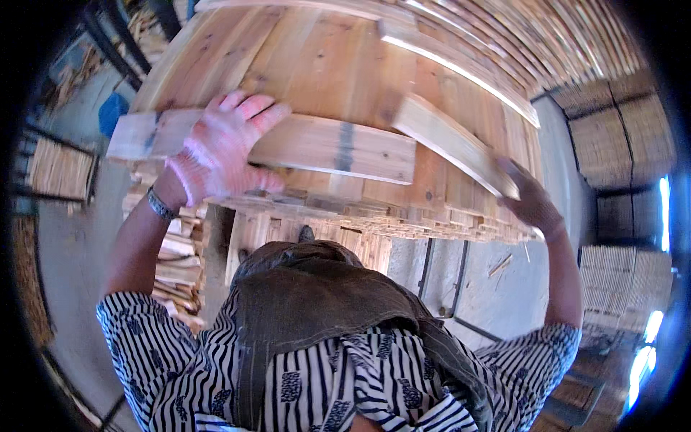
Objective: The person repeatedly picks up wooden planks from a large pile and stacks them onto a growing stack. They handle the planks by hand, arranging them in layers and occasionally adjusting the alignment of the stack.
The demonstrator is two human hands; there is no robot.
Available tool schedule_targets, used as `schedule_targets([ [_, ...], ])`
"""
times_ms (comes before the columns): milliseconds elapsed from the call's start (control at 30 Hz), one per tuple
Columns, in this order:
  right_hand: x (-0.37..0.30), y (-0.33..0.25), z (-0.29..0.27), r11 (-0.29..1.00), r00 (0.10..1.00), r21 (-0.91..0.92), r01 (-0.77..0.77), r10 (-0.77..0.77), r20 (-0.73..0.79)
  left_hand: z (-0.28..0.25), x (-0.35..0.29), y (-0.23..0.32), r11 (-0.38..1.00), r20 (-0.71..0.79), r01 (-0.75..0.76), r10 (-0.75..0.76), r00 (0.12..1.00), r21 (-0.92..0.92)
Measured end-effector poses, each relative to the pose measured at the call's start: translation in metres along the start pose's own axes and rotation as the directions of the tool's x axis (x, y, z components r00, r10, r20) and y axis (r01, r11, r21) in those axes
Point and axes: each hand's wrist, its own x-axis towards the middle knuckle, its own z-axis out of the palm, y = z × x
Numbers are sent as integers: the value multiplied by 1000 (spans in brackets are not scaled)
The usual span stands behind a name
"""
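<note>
A: Any containers? Anything inside them?

B: No bins or boxes to speak of. Only a tall stack of planks (338, 65) filling the upper centre of the frame, layered edges showing along its near side at mid-frame. More bundled slats (633, 122) piled at the right edge, another bundle (57, 169) at the left edge.

A: And the left hand?

B: Left hand (219, 155), gloved in pale knit, left of centre. Spread flat, fingers extended and slightly fanned, palm pressed down on a long board (317, 147) lying crosswise atop the stack. Resting on it rather than wrapped around it; thumb tucked toward the near edge of the board. Dark band across that board to the right of the hand.

A: Right hand?

B: Right hand (529, 198), also gloved, right of centre at the stack's near corner. Touching the lower end of a second board (453, 144) set diagonally, running up toward the centre. Fingers partly curled at that end; hard to tell whether truly closed around it.

A: Below that?

B: Dark apron (324, 302) over a striped shirt (144, 345) across the bottom of the frame.
</note>
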Motion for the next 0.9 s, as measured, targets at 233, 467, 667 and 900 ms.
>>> schedule_targets([
  [233, -55, 26, 17, 996, 997, -67, 52, -48, 66, -2, 1, -1, 996, -15, -62, 61, 998, -68],
  [467, -51, 16, 16, 986, 994, -156, 59, -44, 101, 0, -22, 2, 993, 13, -25, 27, 1000, -112],
  [667, -62, 19, 30, 956, 999, -290, 34, -21, 48, -7, -8, 7, 981, 19, -93, 98, 995, -173],
  [900, -48, -136, 55, 927, 905, -373, 45, -196, -377, -3, -50, 7, 984, -426, -170, 134, 895, -49],
])
